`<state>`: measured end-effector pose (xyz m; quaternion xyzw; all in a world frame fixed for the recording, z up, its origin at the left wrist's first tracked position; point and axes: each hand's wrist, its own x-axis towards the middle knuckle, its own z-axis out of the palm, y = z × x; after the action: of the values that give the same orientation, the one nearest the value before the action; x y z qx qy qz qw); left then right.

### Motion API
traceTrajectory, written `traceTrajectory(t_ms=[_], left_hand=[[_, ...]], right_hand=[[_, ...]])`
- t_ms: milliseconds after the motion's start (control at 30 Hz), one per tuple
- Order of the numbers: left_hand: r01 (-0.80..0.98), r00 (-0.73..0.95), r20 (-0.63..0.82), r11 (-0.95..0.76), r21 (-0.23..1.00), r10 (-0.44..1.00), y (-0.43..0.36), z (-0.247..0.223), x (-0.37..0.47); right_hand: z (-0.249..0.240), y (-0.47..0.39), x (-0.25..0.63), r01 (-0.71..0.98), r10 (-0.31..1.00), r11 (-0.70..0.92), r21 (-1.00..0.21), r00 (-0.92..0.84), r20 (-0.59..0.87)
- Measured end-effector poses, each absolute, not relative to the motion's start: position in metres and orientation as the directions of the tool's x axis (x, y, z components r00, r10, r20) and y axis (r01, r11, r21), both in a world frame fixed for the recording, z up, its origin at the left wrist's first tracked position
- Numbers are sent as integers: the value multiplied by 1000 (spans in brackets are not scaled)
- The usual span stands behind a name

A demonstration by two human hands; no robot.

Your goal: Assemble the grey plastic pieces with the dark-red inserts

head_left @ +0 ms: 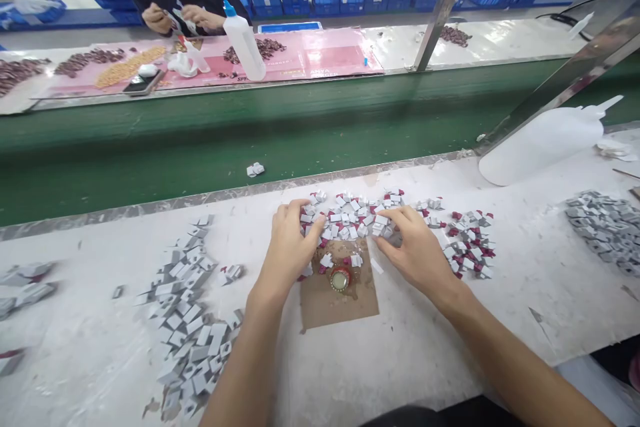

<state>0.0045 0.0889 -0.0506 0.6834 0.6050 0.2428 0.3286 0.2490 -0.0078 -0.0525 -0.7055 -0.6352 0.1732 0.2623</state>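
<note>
My left hand (290,243) is at the left side of a pile of small grey plastic pieces with maroon parts (347,217), thumb and fingers spread. On the pile's right side, my right hand (415,247) curves its fingers around a few grey pieces, thumb apart from the forefinger and touching the pile. Below the pile, between my hands, lies a brown cardboard square (340,310). A red-rimmed bottle cap (341,279) sits on it with a wet stain around it. Some of the pieces near my fingers are partly hidden.
Loose grey pieces (193,327) lie left of my arm. More grey-and-maroon pieces (470,243) and a grey heap (605,227) are to the right. A white bottle (543,143) stands by a metal post. Across the green belt (200,147), a person works at another table.
</note>
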Motion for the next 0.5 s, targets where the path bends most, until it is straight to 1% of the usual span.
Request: traceTrajectory(t_ms=[133, 267, 500], left_hand=[[661, 119, -80, -19, 750, 990, 82, -49, 4], [637, 97, -54, -20, 770, 994, 78, -49, 2], [639, 81, -17, -38, 768, 997, 77, -52, 0]], right_hand=[[-56, -8, 251, 817, 991, -32, -576, 102, 89], [-57, -9, 253, 819, 992, -25, -573, 90, 86], [-59, -7, 251, 831, 994, -28, -556, 83, 75]])
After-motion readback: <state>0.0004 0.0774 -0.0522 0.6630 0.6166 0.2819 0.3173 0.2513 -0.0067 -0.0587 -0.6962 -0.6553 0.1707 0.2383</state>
